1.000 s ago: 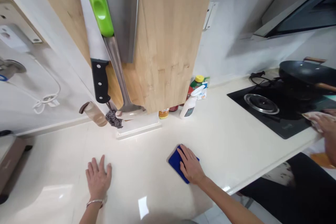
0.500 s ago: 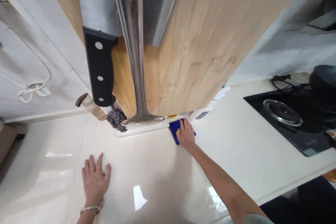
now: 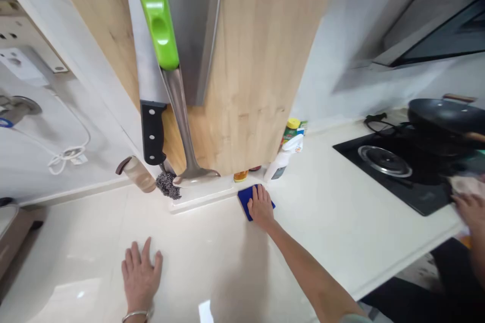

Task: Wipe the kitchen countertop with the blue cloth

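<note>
Pale worktop (image 3: pixel 318 186) here: left hand (image 3: pixel 141 275) splayed, holding nothing; right hand (image 3: pixel 261 207), fingers outstretched, lies over a blue cloth (image 3: pixel 244 200) near the spray bottle (image 3: pixel 279 164). Wiping, apparently; the next stroke calls for clearing that bottle.

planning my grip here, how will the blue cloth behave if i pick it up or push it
The blue cloth looks like thin fabric, so it would probably sag when lifted. Lying flat under the right hand, it seems unlikely to roll or tip. The countertop looks glossy, so the cloth may slide easily when pushed.
</note>
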`<state>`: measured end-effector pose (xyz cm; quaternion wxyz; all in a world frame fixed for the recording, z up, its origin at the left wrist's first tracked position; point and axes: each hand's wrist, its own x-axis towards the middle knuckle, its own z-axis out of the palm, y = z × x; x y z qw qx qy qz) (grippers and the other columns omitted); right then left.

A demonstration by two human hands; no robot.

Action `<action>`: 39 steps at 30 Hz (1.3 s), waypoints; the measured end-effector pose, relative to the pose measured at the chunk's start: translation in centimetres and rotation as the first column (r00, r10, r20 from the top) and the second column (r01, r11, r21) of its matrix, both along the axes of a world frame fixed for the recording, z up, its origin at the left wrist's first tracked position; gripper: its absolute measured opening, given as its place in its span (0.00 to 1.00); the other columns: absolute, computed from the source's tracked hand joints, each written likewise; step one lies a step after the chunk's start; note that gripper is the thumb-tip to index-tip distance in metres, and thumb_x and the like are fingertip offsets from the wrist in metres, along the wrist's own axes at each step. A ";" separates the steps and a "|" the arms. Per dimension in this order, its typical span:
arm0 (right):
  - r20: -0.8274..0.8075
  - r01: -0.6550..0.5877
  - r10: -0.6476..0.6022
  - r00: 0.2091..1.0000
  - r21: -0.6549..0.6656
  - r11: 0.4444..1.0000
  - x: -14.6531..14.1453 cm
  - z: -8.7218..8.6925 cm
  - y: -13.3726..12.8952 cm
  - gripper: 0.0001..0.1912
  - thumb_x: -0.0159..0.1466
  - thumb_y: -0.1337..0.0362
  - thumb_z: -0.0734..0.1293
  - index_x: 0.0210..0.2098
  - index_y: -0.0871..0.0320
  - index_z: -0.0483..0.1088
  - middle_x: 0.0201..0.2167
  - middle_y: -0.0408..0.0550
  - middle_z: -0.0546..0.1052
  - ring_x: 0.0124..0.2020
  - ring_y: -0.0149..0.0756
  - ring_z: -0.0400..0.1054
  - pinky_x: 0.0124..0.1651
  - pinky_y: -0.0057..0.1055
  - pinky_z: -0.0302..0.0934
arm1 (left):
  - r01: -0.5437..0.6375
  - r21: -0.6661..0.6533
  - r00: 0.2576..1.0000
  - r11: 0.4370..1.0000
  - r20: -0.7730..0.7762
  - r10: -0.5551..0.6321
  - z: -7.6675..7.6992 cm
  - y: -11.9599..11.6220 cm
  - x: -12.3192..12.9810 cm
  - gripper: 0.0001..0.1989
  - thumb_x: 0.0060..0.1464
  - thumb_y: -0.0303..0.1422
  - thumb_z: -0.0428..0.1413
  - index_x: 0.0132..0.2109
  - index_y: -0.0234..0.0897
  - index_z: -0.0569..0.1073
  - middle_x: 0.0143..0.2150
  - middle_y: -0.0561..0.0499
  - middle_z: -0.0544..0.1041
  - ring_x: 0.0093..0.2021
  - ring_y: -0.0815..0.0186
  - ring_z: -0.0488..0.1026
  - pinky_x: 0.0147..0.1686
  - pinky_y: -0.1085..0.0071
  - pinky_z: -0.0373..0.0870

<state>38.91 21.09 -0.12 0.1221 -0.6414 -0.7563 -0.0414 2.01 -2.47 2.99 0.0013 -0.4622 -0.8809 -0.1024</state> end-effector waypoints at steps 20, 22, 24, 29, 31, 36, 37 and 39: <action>0.069 0.132 -0.128 0.989 -0.055 0.990 19.4 -0.1 -19.8 0.31 0.69 0.60 0.52 0.70 0.63 0.50 0.71 0.55 0.52 0.71 0.43 0.45 0.70 0.45 0.47 | 0.085 0.026 0.996 0.996 -0.015 -0.084 1.3 0.5 1.2 0.33 0.61 0.45 0.43 0.69 0.37 0.58 0.72 0.33 0.52 0.70 0.40 0.49 0.62 0.42 0.53; 0.071 0.230 -0.228 0.971 -0.032 0.973 22.2 -0.2 -19.4 0.31 0.69 0.60 0.50 0.69 0.66 0.52 0.70 0.59 0.54 0.70 0.46 0.47 0.69 0.47 0.47 | 0.082 0.022 0.997 0.996 -0.012 -0.082 1.2 0.5 1.0 0.34 0.60 0.45 0.43 0.69 0.37 0.58 0.72 0.33 0.52 0.70 0.39 0.48 0.62 0.41 0.52; 0.071 0.320 -0.318 0.945 -0.011 0.948 23.6 -0.3 -19.1 0.31 0.69 0.61 0.49 0.68 0.68 0.53 0.69 0.62 0.56 0.70 0.48 0.47 0.69 0.48 0.47 | 0.081 0.014 0.997 0.997 -0.014 -0.081 1.0 0.5 0.9 0.34 0.59 0.45 0.44 0.69 0.37 0.57 0.72 0.32 0.52 0.70 0.39 0.48 0.62 0.41 0.51; 0.074 0.459 -0.460 0.885 0.031 0.888 22.3 -1.4 -19.8 0.31 0.69 0.60 0.48 0.68 0.70 0.51 0.69 0.66 0.54 0.70 0.53 0.45 0.68 0.54 0.46 | 0.107 0.034 0.994 0.994 -0.014 -0.107 0.8 0.4 0.8 0.35 0.59 0.45 0.46 0.69 0.35 0.57 0.71 0.30 0.53 0.69 0.37 0.49 0.61 0.39 0.52; 0.084 0.449 -0.450 0.889 0.032 0.893 20.6 -1.8 -20.9 0.31 0.69 0.60 0.48 0.68 0.70 0.51 0.69 0.66 0.53 0.70 0.53 0.45 0.68 0.53 0.46 | 0.109 0.037 0.994 0.993 -0.008 -0.108 0.7 0.3 0.9 0.35 0.59 0.44 0.46 0.70 0.34 0.57 0.71 0.30 0.52 0.70 0.36 0.48 0.61 0.38 0.51; 0.086 0.348 -0.351 0.932 0.054 0.936 14.4 -2.6 -24.2 0.32 0.69 0.59 0.50 0.69 0.68 0.50 0.70 0.65 0.52 0.71 0.52 0.44 0.68 0.52 0.47 | 0.111 0.110 0.994 0.988 0.009 -0.113 0.8 -0.1 1.4 0.33 0.61 0.42 0.45 0.69 0.30 0.57 0.73 0.28 0.47 0.71 0.35 0.42 0.62 0.33 0.48; 0.081 0.328 -0.332 0.940 0.057 0.943 12.9 -2.7 -24.9 0.32 0.69 0.60 0.50 0.69 0.68 0.49 0.70 0.65 0.51 0.71 0.53 0.44 0.68 0.53 0.47 | 0.116 0.139 0.993 0.983 0.006 -0.118 0.8 -0.2 1.5 0.33 0.62 0.42 0.44 0.69 0.29 0.58 0.73 0.28 0.46 0.72 0.35 0.41 0.62 0.33 0.47; 0.074 0.284 -0.287 0.955 0.055 0.957 9.6 -2.8 -25.9 0.33 0.68 0.60 0.50 0.70 0.67 0.48 0.71 0.64 0.50 0.71 0.52 0.43 0.68 0.54 0.46 | 0.126 0.187 0.992 0.974 -0.011 -0.126 0.6 -0.3 1.4 0.31 0.64 0.41 0.42 0.68 0.29 0.60 0.73 0.27 0.46 0.72 0.35 0.40 0.63 0.35 0.47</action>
